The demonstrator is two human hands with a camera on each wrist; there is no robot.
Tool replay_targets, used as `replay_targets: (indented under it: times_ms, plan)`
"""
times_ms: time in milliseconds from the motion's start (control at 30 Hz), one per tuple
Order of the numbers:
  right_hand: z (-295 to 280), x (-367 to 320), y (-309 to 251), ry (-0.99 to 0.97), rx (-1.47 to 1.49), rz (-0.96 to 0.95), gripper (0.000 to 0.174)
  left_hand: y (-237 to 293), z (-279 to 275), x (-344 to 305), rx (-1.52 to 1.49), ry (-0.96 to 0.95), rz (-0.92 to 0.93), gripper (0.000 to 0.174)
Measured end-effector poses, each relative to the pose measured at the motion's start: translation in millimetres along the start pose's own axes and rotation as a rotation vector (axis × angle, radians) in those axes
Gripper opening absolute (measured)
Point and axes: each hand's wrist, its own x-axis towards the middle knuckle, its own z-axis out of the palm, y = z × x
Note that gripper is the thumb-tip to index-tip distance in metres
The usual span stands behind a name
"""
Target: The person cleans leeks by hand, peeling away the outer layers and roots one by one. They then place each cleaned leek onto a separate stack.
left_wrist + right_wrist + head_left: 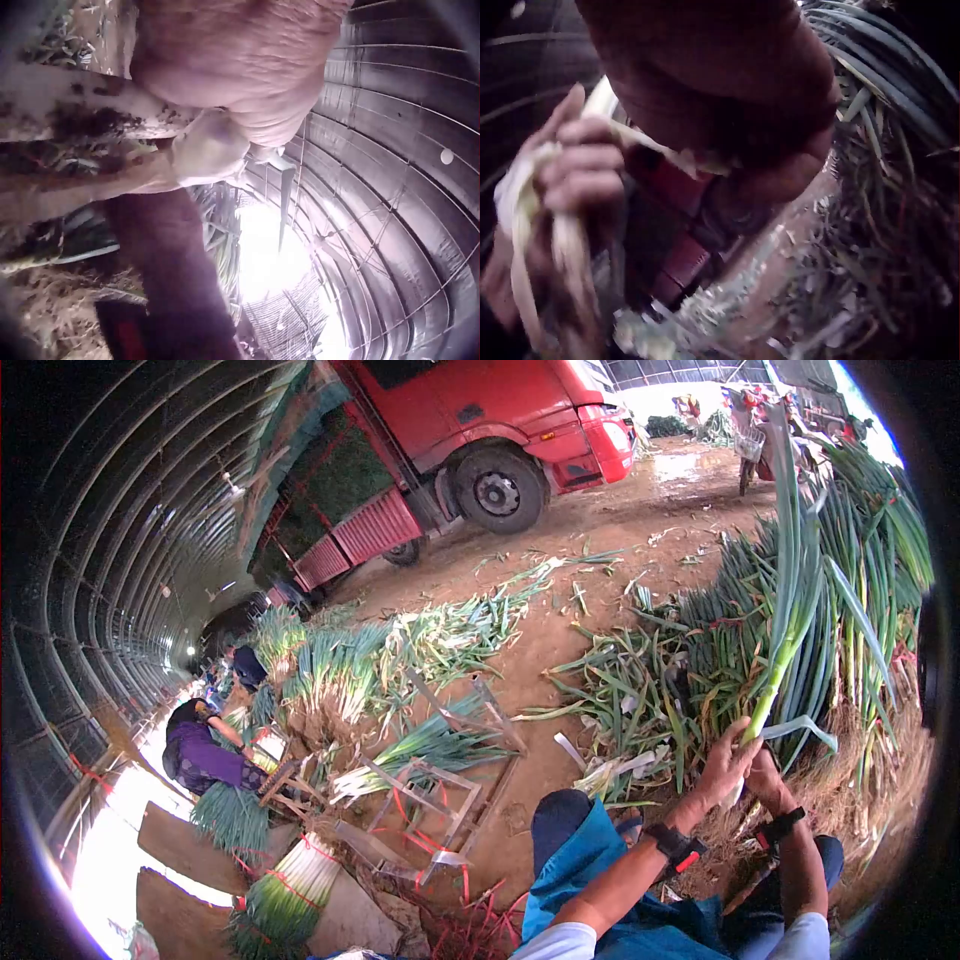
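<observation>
A long green onion (785, 650) stands nearly upright in front of me, leaves up and white base down. My left hand (722, 768) grips its stalk; in the right wrist view, the fingers of that left hand (585, 165) wrap round it, with loose pale skins hanging down. My right hand (768, 780) is close beside, and in the right wrist view that right hand (735, 97) pinches a thin strip of outer skin (656, 146) stretched from the stalk. Soil-specked white stalk (75, 105) and peeled skin (210, 146) show in the left wrist view.
A tall pile of green onions (860, 570) stands at the right, with discarded leaves (630, 700) beside it. Metal frames (440, 810) and a tied bundle (290, 890) lie to the left. Another person (205, 750) sits farther left. A red truck (480, 420) stands behind.
</observation>
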Motion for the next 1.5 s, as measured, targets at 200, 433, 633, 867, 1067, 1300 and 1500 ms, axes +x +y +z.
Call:
replay_targets:
  times_ms: [200, 433, 633, 867, 1067, 1300, 1500]
  plan:
    - [-9.5, -34.5, -84.0, 0.523, -0.769, -0.133, 0.031, -1.7, -5.9, -2.8, 0.055, -0.113, -0.007, 0.026]
    - [12.9, -63.8, -142.6, 0.479, -0.244, -0.16, 0.058, -45.0, 24.9, -14.2, -0.299, -0.416, -0.444, 0.032]
    - [22.5, -50.3, -143.8, 0.73, -0.577, -0.013, 0.042, -111.8, 26.6, 0.5, 0.062, -0.294, -0.301, 0.035]
    - [31.5, -39.4, -143.5, 0.609, -0.539, -0.045, 0.05, -99.2, 6.4, 8.1, 0.305, -0.222, -0.079, 0.034]
    - [32.4, -33.0, -138.8, 0.631, -0.405, 0.04, 0.031, -105.2, -26.9, 3.2, 0.543, -0.295, 0.122, 0.03]
    - [55.8, -32.2, -144.9, 0.356, 0.072, 0.027, 0.039, -30.7, -7.1, 10.3, 0.045, 0.015, -0.5, 0.041]
    - [52.5, -40.9, -122.9, 0.3, -0.275, -0.117, 0.01, -6.3, 1.1, 0.1, -0.063, 0.095, -0.541, 0.044]
